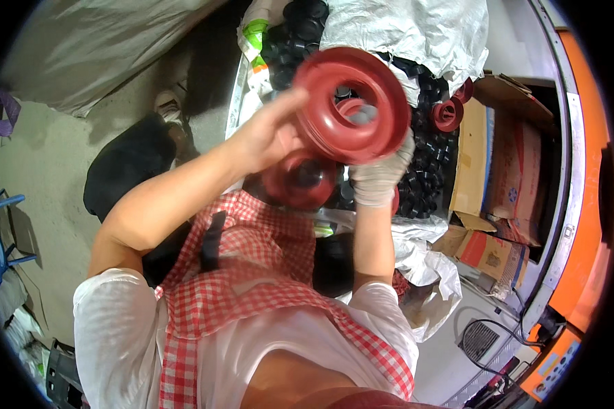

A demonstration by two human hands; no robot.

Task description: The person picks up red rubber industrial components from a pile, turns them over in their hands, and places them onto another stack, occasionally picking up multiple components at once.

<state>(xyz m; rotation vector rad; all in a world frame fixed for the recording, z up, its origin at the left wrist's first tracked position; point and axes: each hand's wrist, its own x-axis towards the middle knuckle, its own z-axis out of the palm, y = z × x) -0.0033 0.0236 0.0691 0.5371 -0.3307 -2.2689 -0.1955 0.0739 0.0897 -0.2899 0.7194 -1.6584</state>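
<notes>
My left hand point(274, 133), bare and blurred, grips the left rim of a wide, glossy red plastic flanged ring point(320, 126), raised and tilted above the pile. My right hand point(382, 176) wears a pale glove and sits behind the ring's lower right side. Much of that hand is hidden, but gloved fingertips show through the central hole, closed on a small red round piece point(350, 106). Below the ring, near my apron, lies another red round part point(299, 180) with a dark centre.
Many small black round caps point(426, 160) fill the work area, partly covered by a white woven sack point(409, 34). Smaller red cups point(447, 116) lie at the right. Beyond stand open cardboard boxes point(474, 160) and an orange machine frame point(583, 170). A blue stool point(0, 238) is at far left.
</notes>
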